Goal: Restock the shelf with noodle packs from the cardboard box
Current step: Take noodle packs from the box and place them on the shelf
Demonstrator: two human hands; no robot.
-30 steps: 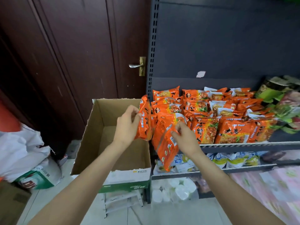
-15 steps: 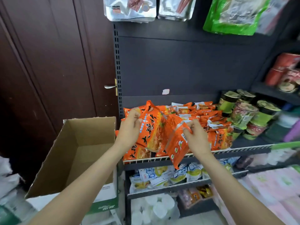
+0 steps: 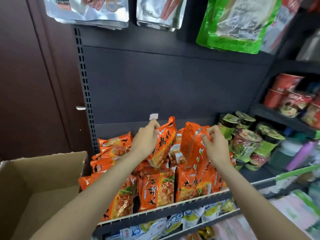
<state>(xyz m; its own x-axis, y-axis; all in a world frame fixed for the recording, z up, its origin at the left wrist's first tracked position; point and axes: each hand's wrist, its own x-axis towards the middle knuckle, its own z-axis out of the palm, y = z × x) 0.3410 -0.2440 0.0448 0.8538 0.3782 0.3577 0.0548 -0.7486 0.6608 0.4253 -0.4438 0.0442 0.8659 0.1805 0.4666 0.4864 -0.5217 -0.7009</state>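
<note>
Your left hand (image 3: 147, 138) grips left pack (image 3: 162, 144) | right hand (image 3: 214, 144) pinches right pack (image 3: 194, 144) | both upright, over the far rows of shelf (image 3: 173, 207) | set them down far.

A shop: stocked shelf (image 3: 173, 207) of noodle packs (image 3: 156, 189)

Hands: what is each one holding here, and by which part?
Each holds one orange noodle pack by its upper end: the left hand grips the left pack, and the right hand pinches the right pack.
</note>
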